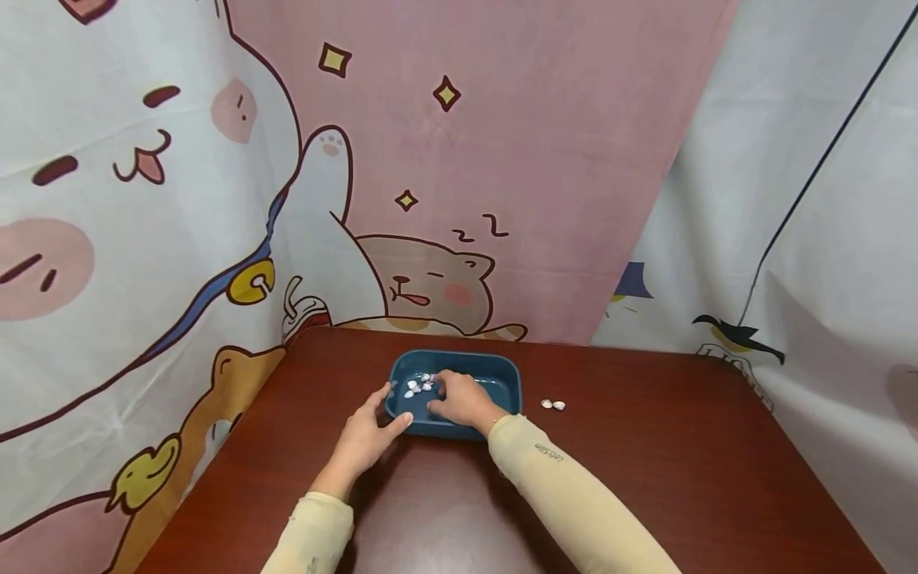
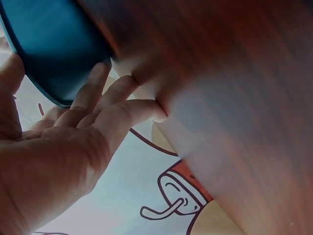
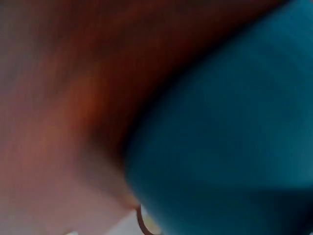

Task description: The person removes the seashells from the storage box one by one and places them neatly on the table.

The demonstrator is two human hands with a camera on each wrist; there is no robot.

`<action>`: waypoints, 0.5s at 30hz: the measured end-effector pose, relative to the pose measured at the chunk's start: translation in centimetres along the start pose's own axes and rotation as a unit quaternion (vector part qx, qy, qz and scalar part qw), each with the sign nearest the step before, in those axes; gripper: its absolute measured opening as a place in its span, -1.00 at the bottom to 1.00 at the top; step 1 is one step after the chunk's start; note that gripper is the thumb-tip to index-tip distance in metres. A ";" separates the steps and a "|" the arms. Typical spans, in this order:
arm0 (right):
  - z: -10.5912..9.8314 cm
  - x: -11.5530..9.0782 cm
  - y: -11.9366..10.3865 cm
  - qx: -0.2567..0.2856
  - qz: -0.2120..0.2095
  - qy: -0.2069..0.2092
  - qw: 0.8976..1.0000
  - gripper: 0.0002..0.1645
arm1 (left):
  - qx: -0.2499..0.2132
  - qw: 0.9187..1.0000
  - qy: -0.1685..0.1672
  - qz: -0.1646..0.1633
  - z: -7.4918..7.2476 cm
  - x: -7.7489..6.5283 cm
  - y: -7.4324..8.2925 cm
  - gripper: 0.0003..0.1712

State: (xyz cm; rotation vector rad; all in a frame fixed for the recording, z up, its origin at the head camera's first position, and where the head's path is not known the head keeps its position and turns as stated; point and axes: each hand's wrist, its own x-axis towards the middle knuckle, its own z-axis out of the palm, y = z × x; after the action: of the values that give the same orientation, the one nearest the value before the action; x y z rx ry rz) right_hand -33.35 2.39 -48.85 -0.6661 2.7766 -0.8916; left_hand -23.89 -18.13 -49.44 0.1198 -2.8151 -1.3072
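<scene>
A dark blue rectangular tub (image 1: 448, 429) sits on the table, holding several small white shells (image 1: 419, 386) at its left end. My left hand (image 1: 364, 440) rests against the tub's left front corner, thumb at the front rim and fingers along the left side. In the left wrist view, those fingers (image 2: 90, 88) are spread and only slightly bent, some touching the tabletop. My right hand (image 1: 462, 399) reaches into the tub beside the shells, with a gap between thumb and forefinger. The right wrist view shows only the blurred tub wall (image 3: 230, 132), its hand out of sight.
Two more white shells (image 1: 553, 405) lie on the table just right of the tub. The brown wooden table (image 1: 645, 462) reaches back to a curtain (image 1: 545, 159) printed with cartoon animals, which also hangs along both sides.
</scene>
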 end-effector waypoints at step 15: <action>1.6 1.8 -0.6 -0.071 -0.004 -0.039 0.997 -0.33 | 0.004 1.000 -0.002 0.000 0.1 0.3 -0.3 -0.06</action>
State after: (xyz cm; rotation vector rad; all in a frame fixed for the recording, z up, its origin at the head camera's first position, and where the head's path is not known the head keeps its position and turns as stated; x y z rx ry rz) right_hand -34.32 0.29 -49.84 -0.7171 2.7886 -0.6597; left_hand -24.15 -18.22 -49.71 0.1170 -2.8243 -1.2977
